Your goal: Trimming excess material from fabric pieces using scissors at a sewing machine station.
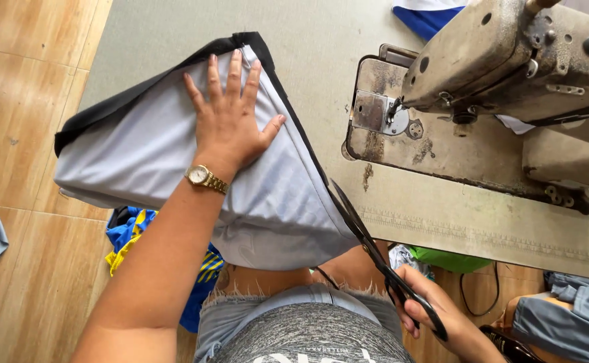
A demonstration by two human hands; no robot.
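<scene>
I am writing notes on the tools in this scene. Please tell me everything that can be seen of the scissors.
The scissors are large and black all over, seemingly metal, with long narrow blades and looped handles. The right hand holds them by the handles, fingers through the loops, low on the right. The blades point up and left, slightly open, their tips at the black-trimmed edge of the pale grey fabric, near the table's front edge. Whether they are touching the cloth cannot be told.

The sewing machine (509,87) blocks the table's (334,47) right; bare tabletop lies open between it and the grey cloth (146,148).
</scene>
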